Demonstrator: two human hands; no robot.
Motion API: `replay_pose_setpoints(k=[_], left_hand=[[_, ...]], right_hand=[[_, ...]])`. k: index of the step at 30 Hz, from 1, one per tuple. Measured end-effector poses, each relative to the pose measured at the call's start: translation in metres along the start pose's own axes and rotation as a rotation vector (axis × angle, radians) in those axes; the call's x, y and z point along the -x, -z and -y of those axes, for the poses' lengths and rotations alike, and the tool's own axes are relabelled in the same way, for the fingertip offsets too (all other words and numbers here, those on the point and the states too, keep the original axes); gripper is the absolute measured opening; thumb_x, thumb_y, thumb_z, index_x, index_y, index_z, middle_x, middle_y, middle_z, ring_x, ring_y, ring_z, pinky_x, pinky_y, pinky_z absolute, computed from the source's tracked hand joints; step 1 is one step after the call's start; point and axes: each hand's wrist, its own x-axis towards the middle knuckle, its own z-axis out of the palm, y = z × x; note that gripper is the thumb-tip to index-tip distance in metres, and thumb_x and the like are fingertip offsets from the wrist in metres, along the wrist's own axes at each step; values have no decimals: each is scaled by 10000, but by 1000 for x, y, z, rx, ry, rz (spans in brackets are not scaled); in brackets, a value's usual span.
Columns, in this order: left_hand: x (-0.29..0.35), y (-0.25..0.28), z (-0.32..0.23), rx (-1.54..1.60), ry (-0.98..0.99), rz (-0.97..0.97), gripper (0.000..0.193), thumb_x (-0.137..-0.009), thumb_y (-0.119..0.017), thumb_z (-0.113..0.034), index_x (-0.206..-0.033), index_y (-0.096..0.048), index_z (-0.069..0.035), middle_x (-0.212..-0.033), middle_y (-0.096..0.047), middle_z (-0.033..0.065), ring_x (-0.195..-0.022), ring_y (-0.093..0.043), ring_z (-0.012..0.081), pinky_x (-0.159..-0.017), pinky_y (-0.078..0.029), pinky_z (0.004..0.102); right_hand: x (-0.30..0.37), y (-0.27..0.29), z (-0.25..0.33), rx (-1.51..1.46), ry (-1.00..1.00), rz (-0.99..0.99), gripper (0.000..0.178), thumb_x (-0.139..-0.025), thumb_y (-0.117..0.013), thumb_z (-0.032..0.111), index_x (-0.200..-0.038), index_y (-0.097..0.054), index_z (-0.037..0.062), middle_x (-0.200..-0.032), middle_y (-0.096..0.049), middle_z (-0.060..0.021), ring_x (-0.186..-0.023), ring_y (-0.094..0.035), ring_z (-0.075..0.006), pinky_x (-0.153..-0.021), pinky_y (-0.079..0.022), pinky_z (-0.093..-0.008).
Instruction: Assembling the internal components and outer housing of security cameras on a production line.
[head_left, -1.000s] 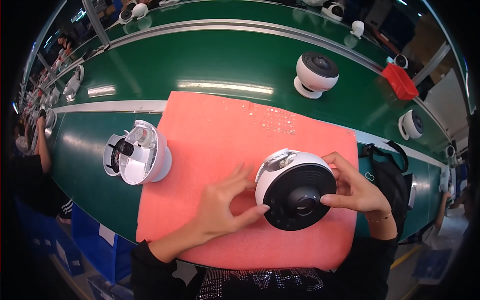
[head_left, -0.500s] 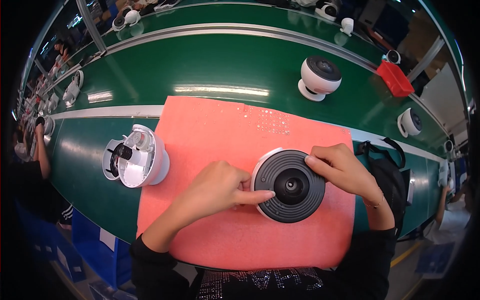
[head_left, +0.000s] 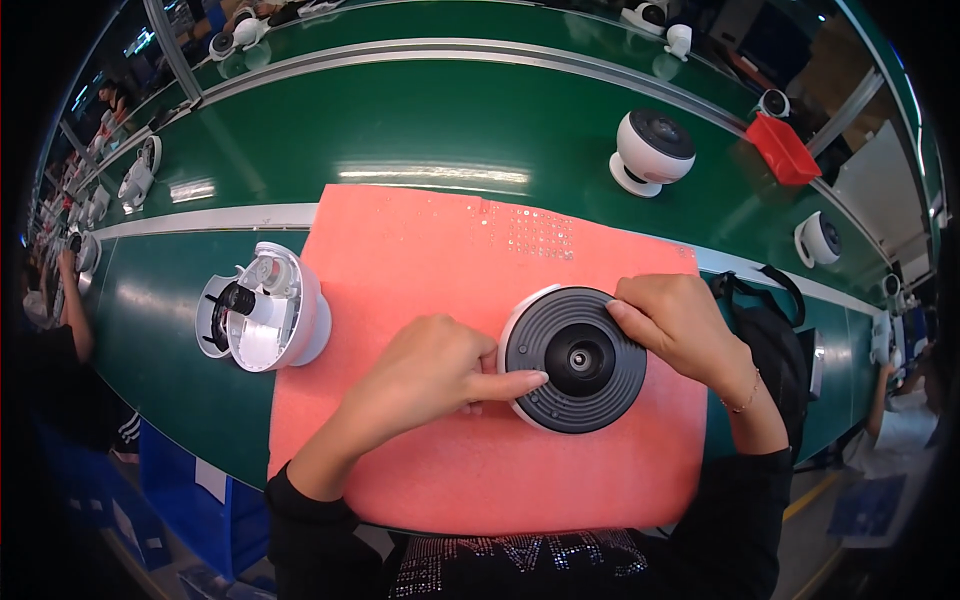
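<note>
A round white security camera with a black ribbed front and a central lens faces up, held over the pink foam mat. My left hand is closed on its left side, thumb lying on the black front and fingers bent at the white edge. At the upper right rim my right hand grips it with the thumb on the black edge; those fingers are mostly hidden. Left of the mat sits an opened white camera housing, its black and white inner parts showing.
Beyond the mat, a white camera with a black face stands on the green belt. Farther right are another camera and a red bin. A black bag lies beside the mat. Other people work at both sides.
My view has shifted slightly. Both hands keep their hold on the camera, which has barely moved. The white camera on the belt has moved a little to the right.
</note>
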Motion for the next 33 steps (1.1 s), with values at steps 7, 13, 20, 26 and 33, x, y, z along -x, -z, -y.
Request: replay_pose_setpoints(k=[7,13,20,26,33], left_hand=[[-2,2,-2,-100,-22,-3,423,-734,-658,-358,-514,-567,-8,-440,-543,65,-420,-561,126,-434,-413,221],[-1,-3,4,-206,-66,-65,579,-714,-582,-562,-489,-571,-30,-420,-518,59,-414,-534,215,-469,-426,319],[-21,-19,25,-11,-33,65,542,-712,-606,-530,-806,-657,1,-668,-628,132,-660,-621,220,-633,-477,313],[-13,-36,17,688,-301,-172,726,-685,-708,-277,-1244,-369,39,-1091,-553,176,-999,-561,238,-891,-429,345],[-4,-7,-1,431,-405,-381,829,-627,-738,-224,-1273,-321,85,-1086,-550,191,-1022,-551,264,-773,-516,343]], right_hand=[[11,2,38,-14,401,-129,406,-671,-682,262,-1002,-579,53,-972,-537,-96,-881,-514,-251,-798,-364,-379],[14,11,34,-82,512,56,484,-694,-662,232,-1125,-530,55,-1165,-475,-166,-1104,-447,-307,-898,-348,-400],[26,-39,3,-963,-228,39,543,-848,-540,256,-1258,-314,-20,-1212,-432,-177,-1160,-405,-214,-956,-332,-338],[17,-22,24,-1112,-205,-129,581,-763,-640,203,-1239,-347,44,-1123,-488,-128,-1096,-454,-212,-907,-376,-323],[-21,-19,22,-769,99,-440,544,-643,-731,277,-1078,-535,15,-973,-611,-119,-880,-597,-235,-799,-457,-327]])
